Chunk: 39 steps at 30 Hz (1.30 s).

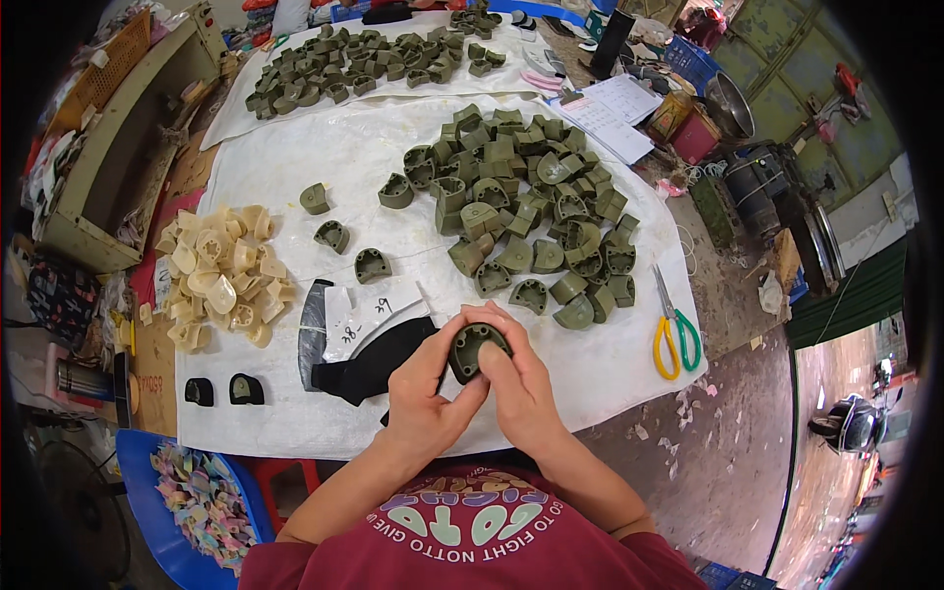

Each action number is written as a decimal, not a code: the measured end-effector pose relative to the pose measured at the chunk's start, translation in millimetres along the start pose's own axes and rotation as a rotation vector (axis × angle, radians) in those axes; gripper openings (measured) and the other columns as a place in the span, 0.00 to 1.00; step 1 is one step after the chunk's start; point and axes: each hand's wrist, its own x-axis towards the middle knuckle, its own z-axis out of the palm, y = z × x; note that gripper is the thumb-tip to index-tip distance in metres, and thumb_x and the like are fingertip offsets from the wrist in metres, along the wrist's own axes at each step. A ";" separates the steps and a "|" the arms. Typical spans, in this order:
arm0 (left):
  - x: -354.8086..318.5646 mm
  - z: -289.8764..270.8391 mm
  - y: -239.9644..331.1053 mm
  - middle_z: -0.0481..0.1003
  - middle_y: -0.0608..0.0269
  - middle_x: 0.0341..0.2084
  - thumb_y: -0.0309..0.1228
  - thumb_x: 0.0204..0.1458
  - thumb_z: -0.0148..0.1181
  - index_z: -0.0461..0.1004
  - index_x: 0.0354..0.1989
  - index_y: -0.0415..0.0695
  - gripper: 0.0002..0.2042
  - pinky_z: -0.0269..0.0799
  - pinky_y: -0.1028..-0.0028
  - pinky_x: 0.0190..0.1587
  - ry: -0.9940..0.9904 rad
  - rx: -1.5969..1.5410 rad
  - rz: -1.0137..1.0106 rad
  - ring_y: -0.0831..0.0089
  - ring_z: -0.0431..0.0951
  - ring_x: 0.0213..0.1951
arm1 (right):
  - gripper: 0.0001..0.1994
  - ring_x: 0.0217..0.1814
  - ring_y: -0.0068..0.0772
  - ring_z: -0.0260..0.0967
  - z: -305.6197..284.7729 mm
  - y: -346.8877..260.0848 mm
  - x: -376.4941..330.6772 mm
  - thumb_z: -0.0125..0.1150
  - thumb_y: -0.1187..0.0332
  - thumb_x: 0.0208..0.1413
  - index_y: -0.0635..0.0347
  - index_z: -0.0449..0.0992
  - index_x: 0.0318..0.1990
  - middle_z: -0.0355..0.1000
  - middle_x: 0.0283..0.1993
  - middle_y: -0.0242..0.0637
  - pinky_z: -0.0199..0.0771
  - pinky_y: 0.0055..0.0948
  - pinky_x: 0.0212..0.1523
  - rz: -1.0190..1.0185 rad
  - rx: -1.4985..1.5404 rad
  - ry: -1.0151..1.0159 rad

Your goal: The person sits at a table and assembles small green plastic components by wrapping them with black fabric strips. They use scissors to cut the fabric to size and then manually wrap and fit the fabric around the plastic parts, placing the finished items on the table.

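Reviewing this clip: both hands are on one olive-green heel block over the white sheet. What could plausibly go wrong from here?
1. The heel block is pinched only by fingertips of the left hand and right hand; it might slip onto the black pieces below.
2. The scissors lie near the sheet's edge, close to the right forearm; a sweep could knock them off.
3. The olive pile is loosely heaped, so pieces may slide.

Workshop: heaped moulded heel blocks (521,187)

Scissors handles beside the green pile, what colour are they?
Scissors: one handle yellow, one green; head view.
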 end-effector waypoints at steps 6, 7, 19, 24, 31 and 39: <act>4.9 -5.3 2.6 0.74 0.51 0.43 0.20 0.42 0.66 0.66 0.57 0.35 0.29 0.71 0.74 0.46 -0.012 -0.003 0.074 0.66 0.77 0.43 | 0.19 0.70 0.46 0.49 2.7 5.3 3.7 0.41 0.58 0.68 0.62 0.68 0.54 0.62 0.62 0.43 0.46 0.38 0.68 -0.031 0.179 -0.021; 7.3 -8.7 1.3 0.74 0.53 0.45 0.19 0.43 0.65 0.66 0.58 0.35 0.29 0.70 0.74 0.48 -0.057 -0.054 0.051 0.68 0.76 0.45 | 0.19 0.69 0.46 0.50 3.2 6.3 2.9 0.40 0.57 0.68 0.63 0.69 0.54 0.63 0.61 0.43 0.46 0.38 0.68 -0.069 0.112 -0.007; 4.7 -17.6 2.6 0.62 0.58 0.61 0.19 0.51 0.58 0.56 0.66 0.41 0.32 0.62 0.66 0.61 -0.256 -1.145 -0.503 0.69 0.63 0.60 | 0.17 0.60 0.36 0.61 -3.4 9.7 5.7 0.48 0.57 0.65 0.64 0.72 0.48 0.67 0.56 0.41 0.59 0.34 0.61 0.118 0.478 -0.016; -3.0 -6.7 -5.6 0.59 0.55 0.63 0.19 0.48 0.60 0.49 0.69 0.39 0.38 0.56 0.66 0.63 -0.212 -0.758 -0.228 0.67 0.61 0.62 | 0.14 0.57 0.28 0.63 3.8 5.0 5.2 0.58 0.61 0.60 0.62 0.75 0.46 0.70 0.53 0.36 0.64 0.30 0.57 0.076 0.404 0.033; -6.4 -8.8 3.2 0.58 0.53 0.61 0.17 0.49 0.58 0.40 0.71 0.42 0.43 0.57 0.69 0.62 -0.219 -0.841 -0.224 0.69 0.58 0.63 | 0.15 0.56 0.28 0.65 -1.6 9.6 8.9 0.52 0.59 0.64 0.62 0.79 0.41 0.70 0.55 0.36 0.64 0.29 0.56 0.157 0.467 -0.003; -7.6 -5.7 -1.4 0.60 0.50 0.60 0.22 0.46 0.61 0.39 0.72 0.48 0.46 0.62 0.63 0.61 -0.118 -0.923 -0.333 0.62 0.64 0.61 | 0.16 0.58 0.28 0.65 5.5 -10.8 0.0 0.51 0.60 0.64 0.62 0.74 0.50 0.68 0.59 0.38 0.62 0.28 0.58 0.127 0.514 0.018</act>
